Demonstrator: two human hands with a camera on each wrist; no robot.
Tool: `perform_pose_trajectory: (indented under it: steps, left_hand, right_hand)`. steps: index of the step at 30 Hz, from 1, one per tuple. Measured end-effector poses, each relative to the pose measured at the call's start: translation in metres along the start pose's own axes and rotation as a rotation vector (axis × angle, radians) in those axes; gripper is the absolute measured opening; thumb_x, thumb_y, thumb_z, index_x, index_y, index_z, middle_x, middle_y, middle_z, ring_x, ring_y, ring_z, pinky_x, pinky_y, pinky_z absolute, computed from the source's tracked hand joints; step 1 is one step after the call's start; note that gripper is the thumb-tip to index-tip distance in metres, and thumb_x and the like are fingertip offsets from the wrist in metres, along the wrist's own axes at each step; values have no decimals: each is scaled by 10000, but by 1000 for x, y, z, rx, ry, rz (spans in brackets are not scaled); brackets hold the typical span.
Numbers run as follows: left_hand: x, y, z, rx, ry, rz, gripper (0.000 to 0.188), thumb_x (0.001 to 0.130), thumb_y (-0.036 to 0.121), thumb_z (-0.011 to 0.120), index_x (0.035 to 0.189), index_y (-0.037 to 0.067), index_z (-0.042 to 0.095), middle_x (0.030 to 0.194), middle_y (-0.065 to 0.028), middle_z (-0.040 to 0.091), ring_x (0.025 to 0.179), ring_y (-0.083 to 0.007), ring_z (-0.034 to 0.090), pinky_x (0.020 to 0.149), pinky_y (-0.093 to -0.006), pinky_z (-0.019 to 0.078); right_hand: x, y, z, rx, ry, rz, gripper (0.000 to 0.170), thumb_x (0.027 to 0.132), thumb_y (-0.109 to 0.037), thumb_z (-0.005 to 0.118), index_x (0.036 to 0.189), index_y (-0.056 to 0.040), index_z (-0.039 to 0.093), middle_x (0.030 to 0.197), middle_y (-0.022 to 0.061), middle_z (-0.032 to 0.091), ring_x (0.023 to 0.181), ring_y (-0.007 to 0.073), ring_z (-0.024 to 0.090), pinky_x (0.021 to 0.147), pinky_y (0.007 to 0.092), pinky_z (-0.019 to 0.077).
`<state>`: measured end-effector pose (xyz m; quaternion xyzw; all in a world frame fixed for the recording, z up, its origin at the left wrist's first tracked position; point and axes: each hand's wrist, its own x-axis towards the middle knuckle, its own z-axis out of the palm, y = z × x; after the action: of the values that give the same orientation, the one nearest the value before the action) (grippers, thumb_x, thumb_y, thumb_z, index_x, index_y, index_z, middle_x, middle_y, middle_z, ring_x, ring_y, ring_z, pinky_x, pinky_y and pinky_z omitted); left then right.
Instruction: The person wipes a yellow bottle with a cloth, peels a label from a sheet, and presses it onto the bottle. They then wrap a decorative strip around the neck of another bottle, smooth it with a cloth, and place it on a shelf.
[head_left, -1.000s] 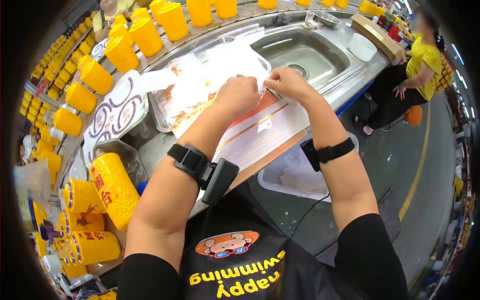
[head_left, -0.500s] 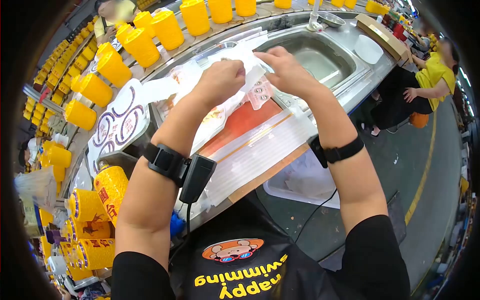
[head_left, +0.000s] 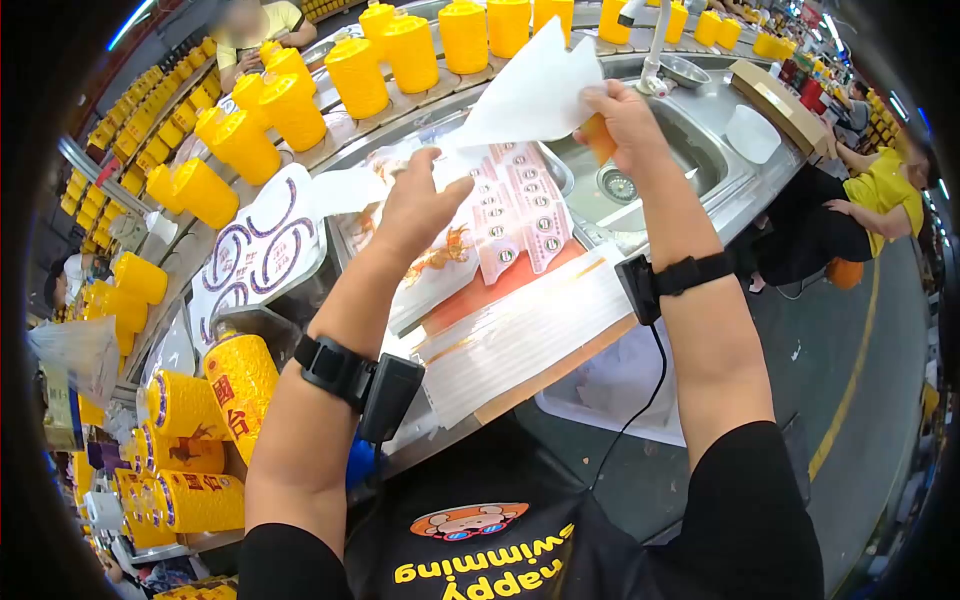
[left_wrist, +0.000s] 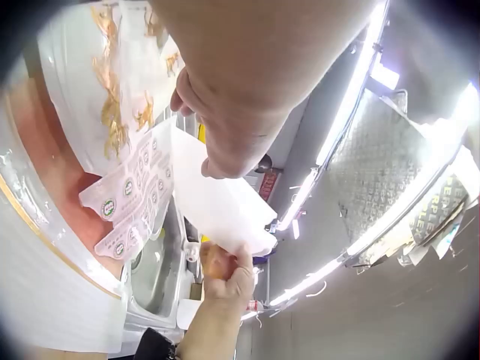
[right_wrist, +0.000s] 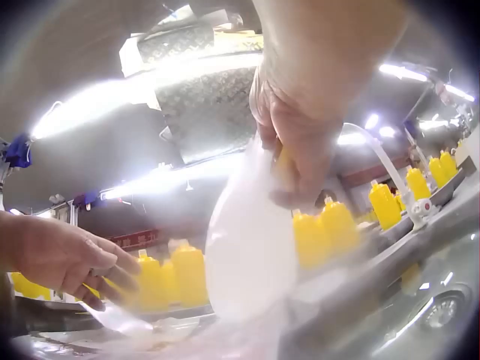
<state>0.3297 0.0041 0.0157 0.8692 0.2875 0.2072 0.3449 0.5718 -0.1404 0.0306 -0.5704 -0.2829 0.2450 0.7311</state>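
Hands (head_left: 415,205) (head_left: 627,122) stand apart, the right pinching a white sheet (head_left: 532,95).

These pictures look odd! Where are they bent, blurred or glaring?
Head view: black corners, scene bowed at the edges; left wrist view: ceiling lights glare white; right wrist view: the left hand is partly smeared, the white sheet washed out.

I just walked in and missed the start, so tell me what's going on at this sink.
A person's right hand grips a white sheet by one edge and holds it raised. The left hand, with its fingers spread, holds nothing and sits near the pink-printed label sheets. Those lie beside the sink. Beyond the work, yellow bottles stand in a row.
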Motion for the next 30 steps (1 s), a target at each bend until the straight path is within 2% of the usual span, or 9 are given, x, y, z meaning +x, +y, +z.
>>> perform_pose_trajectory:
  steps: [3,10,15,19,21,23,27,29,30]
  left_hand:
    - [-3,-4,3,-9,-36,27,620,821,362,654,1286,-15,492,1267,-276,545,1196,-381,522,1011,-402,406]
    - [-11,-4,3,-63,-143,51,510,835,337,645,1190,-24,585,1220,-246,593,1153,-352,564,983,-388,427]
    - [-6,-15,16,-101,-196,131,426,863,306,642,1154,-4,622,1134,-184,652,1044,-276,617,909,-357,466]
    - [-23,11,3,-152,-207,121,403,888,296,626,1152,-8,622,1089,-124,658,1018,-200,593,903,-307,446]
    - [-28,15,-5,-148,-221,169,421,889,320,627,1165,2,619,1114,-107,648,1039,-175,581,903,-294,439]
    - [-37,25,-8,-134,-165,190,431,888,325,630,1175,3,611,1110,-107,645,1046,-175,581,903,-296,440]
    - [-64,44,-28,-154,-127,222,441,889,315,627,1200,4,595,1141,-119,641,1035,-181,596,897,-300,448]
    - [-77,50,-46,-104,-88,248,444,890,307,624,1210,2,587,1154,-122,639,1026,-184,604,890,-302,454]
    - [-80,47,-55,-112,-57,325,442,888,298,625,1212,-1,585,1172,-128,637,1003,-189,613,879,-304,465]
  right_hand:
    - [-15,-25,-14,134,29,-122,151,896,-142,623,1026,-85,571,916,51,628,797,188,629,586,349,551]
    - [-121,-69,-117,396,228,-167,217,905,-156,597,1089,-41,579,1035,117,654,875,307,657,778,494,543]
    - [-247,-48,-216,729,144,-145,295,938,-132,513,1188,21,539,1110,176,624,1028,345,590,815,481,537]
    - [-349,32,-294,712,547,-71,298,919,-112,512,1181,30,512,1119,185,612,986,340,589,760,470,541]
    - [-372,81,-296,620,874,77,296,904,-108,532,1165,29,506,1105,189,613,944,343,594,726,478,529]
    - [-382,135,-295,655,1027,253,301,898,-105,547,1163,32,505,1058,190,616,898,346,592,697,515,513]
    - [-390,216,-277,324,1071,746,385,912,-148,557,1246,16,459,997,171,571,828,310,559,633,520,489]
    - [-380,222,-265,-216,1063,779,503,907,-204,570,1346,-20,409,1004,149,556,755,281,538,576,486,478]
    - [-376,217,-269,-338,1022,633,573,891,-250,589,1392,-51,395,1026,131,557,738,264,539,526,424,473]
